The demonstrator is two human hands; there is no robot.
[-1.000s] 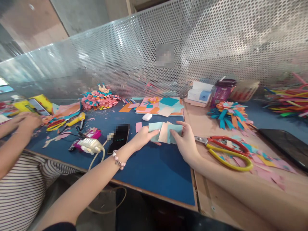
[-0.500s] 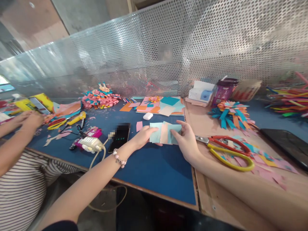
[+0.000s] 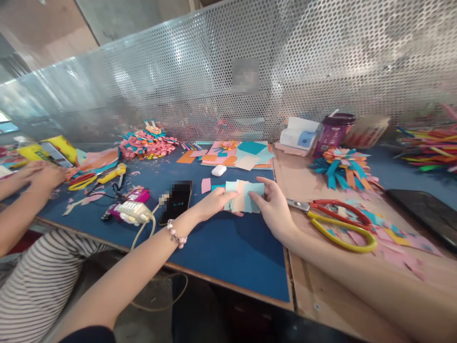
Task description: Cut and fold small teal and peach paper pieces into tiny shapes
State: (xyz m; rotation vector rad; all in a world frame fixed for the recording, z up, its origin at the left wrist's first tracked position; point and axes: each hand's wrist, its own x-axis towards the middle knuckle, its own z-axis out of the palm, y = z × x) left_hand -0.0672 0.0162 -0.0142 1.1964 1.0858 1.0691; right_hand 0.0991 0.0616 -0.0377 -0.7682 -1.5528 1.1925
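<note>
Paper squares (image 3: 243, 196) fanned, blue and peach | left hand (image 3: 214, 202) pinches left edge | right hand (image 3: 273, 209) grips right edge | scissors (image 3: 335, 224) nearby

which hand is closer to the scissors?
Right. The right hand holds the paper squares just left of the scissors; the left hand is on the squares' far side.

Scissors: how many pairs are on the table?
2. One red-and-yellow pair lies right of the right hand; another lies at the left, near the co-worker's hands. Paper may hide more.
</note>
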